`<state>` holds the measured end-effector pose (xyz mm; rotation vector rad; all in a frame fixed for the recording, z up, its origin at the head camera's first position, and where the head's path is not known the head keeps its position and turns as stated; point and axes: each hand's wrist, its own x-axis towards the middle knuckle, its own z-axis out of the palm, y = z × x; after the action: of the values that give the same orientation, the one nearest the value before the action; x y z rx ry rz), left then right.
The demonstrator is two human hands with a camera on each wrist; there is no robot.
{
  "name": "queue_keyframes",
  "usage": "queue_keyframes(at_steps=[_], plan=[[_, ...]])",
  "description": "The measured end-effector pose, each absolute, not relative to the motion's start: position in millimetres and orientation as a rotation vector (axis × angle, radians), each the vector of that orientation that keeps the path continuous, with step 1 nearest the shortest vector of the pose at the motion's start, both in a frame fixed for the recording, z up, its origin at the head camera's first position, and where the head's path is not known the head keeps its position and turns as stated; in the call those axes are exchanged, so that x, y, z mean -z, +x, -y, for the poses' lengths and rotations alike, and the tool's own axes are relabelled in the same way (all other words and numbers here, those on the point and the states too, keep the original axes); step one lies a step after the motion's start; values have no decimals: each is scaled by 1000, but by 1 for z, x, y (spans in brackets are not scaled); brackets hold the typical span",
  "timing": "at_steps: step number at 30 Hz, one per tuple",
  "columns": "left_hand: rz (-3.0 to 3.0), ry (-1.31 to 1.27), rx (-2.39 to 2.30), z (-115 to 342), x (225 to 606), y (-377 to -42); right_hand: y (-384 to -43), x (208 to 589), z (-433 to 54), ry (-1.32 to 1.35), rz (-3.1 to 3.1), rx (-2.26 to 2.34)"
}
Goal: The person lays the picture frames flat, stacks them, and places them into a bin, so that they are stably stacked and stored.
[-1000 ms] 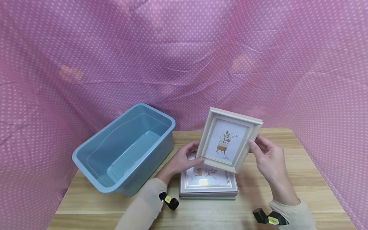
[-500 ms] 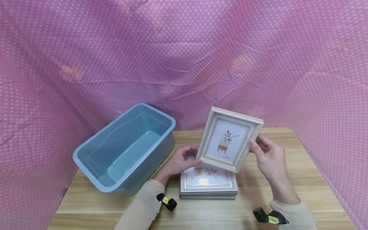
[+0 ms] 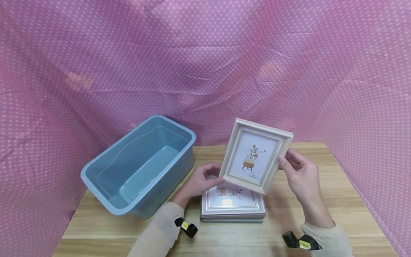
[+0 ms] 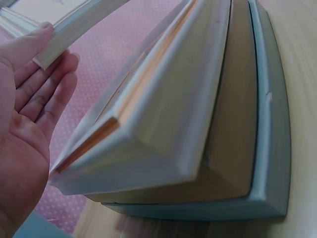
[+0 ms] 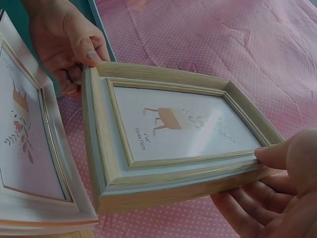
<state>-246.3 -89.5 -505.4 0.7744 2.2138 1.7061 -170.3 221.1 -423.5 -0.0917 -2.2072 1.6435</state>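
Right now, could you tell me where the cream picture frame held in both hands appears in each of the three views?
Head: the cream frame is right of centre, upright, held above the stack of frames.
Left wrist: only its edge shows at top left, against the left hand's fingers.
Right wrist: it fills the centre.
Shared landmark: the stack of frames, centre in the left wrist view, far left in the right wrist view.

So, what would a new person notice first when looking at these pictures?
Probably the pale wooden picture frame, held up tilted above the table between the left hand and the right hand, with a small plant drawing inside. Under it lies a stack of frames flat on the wooden table. To the left stands an empty blue plastic bin, and pink dotted cloth fills the whole background.
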Motion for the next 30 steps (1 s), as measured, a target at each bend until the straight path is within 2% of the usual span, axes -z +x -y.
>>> queue_keyframes(at_steps=[17, 30], plan=[[-2247, 767, -1925, 102, 515, -239, -171, 421, -220, 21, 1901, -1920], [-2269, 692, -2099, 110, 518, -235, -169, 423, -220, 28, 1790, -1955]])
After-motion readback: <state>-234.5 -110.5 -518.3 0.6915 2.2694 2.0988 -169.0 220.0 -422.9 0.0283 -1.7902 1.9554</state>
